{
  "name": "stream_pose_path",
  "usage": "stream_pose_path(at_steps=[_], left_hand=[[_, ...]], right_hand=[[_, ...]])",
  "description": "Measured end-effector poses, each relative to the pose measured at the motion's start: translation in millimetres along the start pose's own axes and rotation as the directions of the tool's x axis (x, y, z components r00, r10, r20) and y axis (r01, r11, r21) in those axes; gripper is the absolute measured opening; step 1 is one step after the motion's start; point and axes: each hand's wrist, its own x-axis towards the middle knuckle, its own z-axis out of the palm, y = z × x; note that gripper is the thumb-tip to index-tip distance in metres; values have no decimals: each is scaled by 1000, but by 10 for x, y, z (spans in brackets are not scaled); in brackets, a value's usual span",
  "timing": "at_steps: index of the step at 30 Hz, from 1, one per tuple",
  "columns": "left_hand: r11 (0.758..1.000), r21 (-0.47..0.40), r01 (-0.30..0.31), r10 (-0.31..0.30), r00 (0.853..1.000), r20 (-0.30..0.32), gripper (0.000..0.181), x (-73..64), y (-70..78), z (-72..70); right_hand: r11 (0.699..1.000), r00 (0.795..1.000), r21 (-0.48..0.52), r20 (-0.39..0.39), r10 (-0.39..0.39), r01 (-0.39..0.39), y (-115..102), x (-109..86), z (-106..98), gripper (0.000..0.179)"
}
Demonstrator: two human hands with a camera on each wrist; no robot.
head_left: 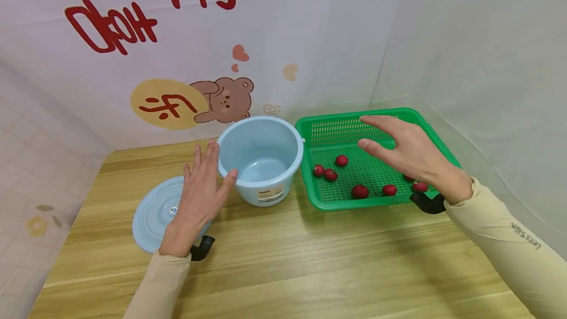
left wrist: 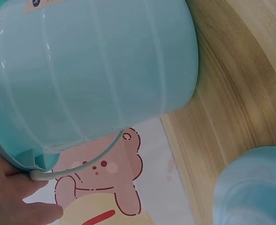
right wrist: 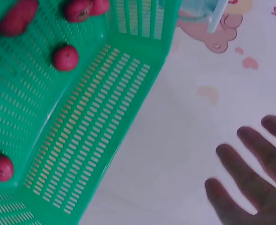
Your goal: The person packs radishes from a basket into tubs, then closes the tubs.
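Lid [head_left: 154,213]: off, lying on the desk [head_left: 288,265] beneath my left hand [head_left: 199,191].
Bucket [head_left: 248,195]: upright between lid and basket [head_left: 341,205], its mouth uncovered; I see no radishes [head_left: 360,191] inside.
Basket: holds the radishes, scattered over its floor, so I judge any transfer has yet to begin.
Left hand: fingers extended, thumb apart, at the bucket's rim; whether I touch it, I cannot tell.
Right hand [head_left: 409,149]: spread above the basket, holding nothing.
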Motion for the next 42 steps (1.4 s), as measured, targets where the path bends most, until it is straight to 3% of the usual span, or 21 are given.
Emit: stream_pose_path(at_steps=[9,17,31,42], left_hand=[[1000,9,6,-6,1000,14,84,27,0,-6],[1000,10,11,-11,1000,19,82,13,1,2],[1000,-21,2,-2,1000,1,82,-23,-17,2],[1000,-29,3,-3,1000,3,81,-15,-22,6]], right_hand=[[999,998,13,39,-43,43,235,241,-42,54],[996,988,77,151,23,-35,457,380,63,54],[977,929,167,364,66,-135,791,548,387,54],[966,893,225,450,11,-125,991,647,633,57]])
